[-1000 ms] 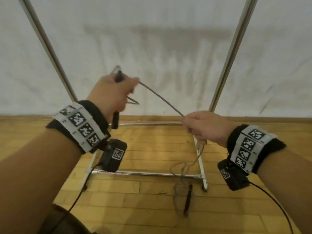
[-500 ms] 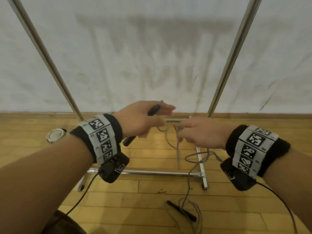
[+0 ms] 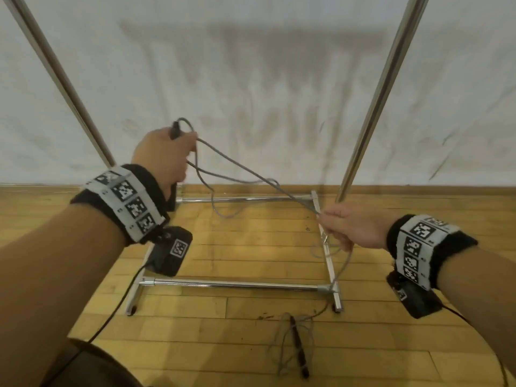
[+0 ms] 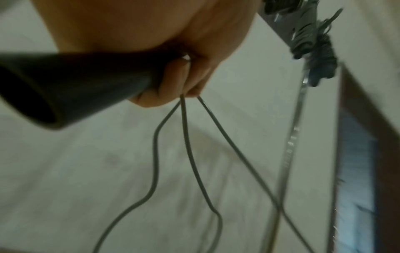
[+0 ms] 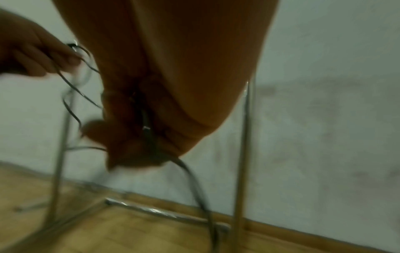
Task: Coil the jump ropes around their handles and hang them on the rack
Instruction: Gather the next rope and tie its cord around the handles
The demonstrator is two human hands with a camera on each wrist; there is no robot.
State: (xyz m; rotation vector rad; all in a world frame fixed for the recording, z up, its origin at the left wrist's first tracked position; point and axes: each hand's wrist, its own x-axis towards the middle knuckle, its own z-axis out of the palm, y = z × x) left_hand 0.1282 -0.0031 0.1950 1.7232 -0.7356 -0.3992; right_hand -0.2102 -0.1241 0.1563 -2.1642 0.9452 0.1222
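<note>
My left hand [image 3: 164, 157] is raised at the left and grips a black jump rope handle [image 4: 71, 85] together with loops of the grey rope [image 3: 237, 174]. The handle's tip [image 3: 175, 129] sticks out above the fist. From there the rope runs taut down to my right hand [image 3: 349, 227], which pinches it at the right, with a loop sagging below. Below the right hand the rope [image 5: 194, 179] drops to the floor, where the second black handle [image 3: 298, 347] lies among loose coils.
A chrome rack stands ahead, with slanted uprights [image 3: 382, 88] and floor bars [image 3: 231, 284] on the wooden floor. In the left wrist view, dark coiled ropes [image 4: 314, 39] hang on the rack's top bar. A white wall is behind.
The hands were close together half a second ago. Now the left hand has risen and the right has moved right, drawing the rope taut, with another loop at the left hand.
</note>
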